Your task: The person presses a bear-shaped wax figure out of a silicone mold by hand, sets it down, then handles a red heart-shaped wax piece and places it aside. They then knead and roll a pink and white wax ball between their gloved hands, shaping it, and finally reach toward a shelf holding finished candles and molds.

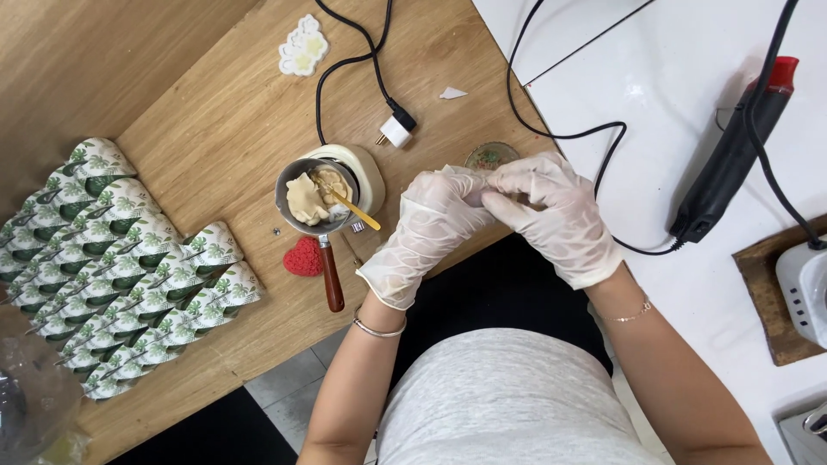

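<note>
Mostly a wooden table (215, 120) fills the left, meeting a white counter (689, 129) on the right, grey floor tiles near. Both gloved hands, left hand (431, 228) and right hand (556, 211), pinch a small pale item (476, 182) between them at the table's edge, beside a small melting pot (312, 198) and rows of leaf-print packets (121, 267).

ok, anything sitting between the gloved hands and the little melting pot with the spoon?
Nothing visible. The left hand and right hand meet just right of the melting pot, pinching something small that I cannot make out. Only bare wooden table lies in the gap; the white plug sits farther back.
</note>
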